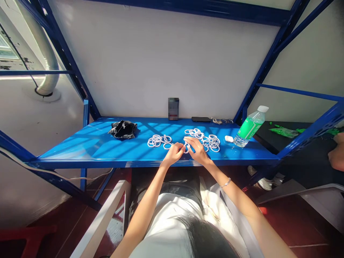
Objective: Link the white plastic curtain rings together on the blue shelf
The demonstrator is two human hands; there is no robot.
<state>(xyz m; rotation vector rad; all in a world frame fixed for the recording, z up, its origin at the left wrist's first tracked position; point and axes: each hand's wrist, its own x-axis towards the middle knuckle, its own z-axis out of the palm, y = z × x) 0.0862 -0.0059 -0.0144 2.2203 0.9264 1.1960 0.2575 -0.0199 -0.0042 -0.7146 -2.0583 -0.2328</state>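
Observation:
A white ring is between my two hands near the front edge of the blue table. My left hand is closed, with its thumb and finger at the ring's left side. My right hand bends over the ring from the right, its fingers closed about it. Left of my hands lies a small pile of white rings, with a single ring beside my left hand. A larger pile of white rings spreads behind and to the right of my right hand.
A crumpled black bag sits at the left. A dark box, a black phone and a coiled cable are along the back. At the right stand a green-labelled bottle and a small white case. Another person's arm shows far right.

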